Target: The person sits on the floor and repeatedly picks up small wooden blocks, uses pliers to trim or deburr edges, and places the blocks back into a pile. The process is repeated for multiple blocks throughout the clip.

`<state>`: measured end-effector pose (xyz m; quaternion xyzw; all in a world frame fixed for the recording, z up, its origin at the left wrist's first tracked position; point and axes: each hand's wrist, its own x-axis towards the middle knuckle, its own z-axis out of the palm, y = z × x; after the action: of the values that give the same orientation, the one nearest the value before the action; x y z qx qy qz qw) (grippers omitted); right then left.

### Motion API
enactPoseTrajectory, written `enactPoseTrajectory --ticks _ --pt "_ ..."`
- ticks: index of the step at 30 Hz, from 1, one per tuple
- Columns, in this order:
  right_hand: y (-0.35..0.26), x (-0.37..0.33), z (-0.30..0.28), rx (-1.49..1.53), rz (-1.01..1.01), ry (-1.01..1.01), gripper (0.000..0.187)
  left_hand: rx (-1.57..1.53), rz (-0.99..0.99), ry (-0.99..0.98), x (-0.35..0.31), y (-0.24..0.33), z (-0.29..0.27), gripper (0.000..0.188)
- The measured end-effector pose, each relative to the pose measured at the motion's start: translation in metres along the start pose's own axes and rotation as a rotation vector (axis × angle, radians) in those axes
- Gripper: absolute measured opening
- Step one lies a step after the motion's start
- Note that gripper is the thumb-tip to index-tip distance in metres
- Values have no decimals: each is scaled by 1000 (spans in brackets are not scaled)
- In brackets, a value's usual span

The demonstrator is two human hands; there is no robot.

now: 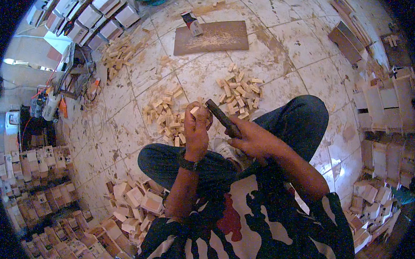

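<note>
My left hand [197, 129] is closed round a small pale wooden block [195, 110], one end of it showing between the fingers. In my right hand [251, 137] is a dark, narrow flat bar [221, 116], its far end close to the left fingertips; I cannot tell whether it touches the block. Both hands are above my crossed legs. Beyond the left hand lies a heap of small wooden blocks [165, 115], and past the bar a second heap of blocks [240, 91] is spread on the tiles.
A brown board [221, 39] with shavings bears a small box [191, 24]. More blocks [117, 54] lie at the far left. Larger wooden pieces [136, 198] are piled by my left side. Stacked wooden parts [382, 103] line the right; tools and cables [49, 102] stand left.
</note>
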<state>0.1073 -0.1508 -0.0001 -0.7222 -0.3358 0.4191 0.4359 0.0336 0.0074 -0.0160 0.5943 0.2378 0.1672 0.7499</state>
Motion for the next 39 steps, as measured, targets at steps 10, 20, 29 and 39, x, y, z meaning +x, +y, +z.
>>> enactPoseTrajectory --ticks 10,20,29,39 --pt "3 1 0 -77 22 32 38 48 46 -39 -1 3 4 19" --pt "17 12 10 -304 113 148 32 337 2 65 -2 7 5 18" --pt "17 10 3 -269 20 203 45 23 -217 48 6 16 -5 18" --pt "-13 -19 -77 352 180 345 34 -786 -578 6 25 -20 -29 20"
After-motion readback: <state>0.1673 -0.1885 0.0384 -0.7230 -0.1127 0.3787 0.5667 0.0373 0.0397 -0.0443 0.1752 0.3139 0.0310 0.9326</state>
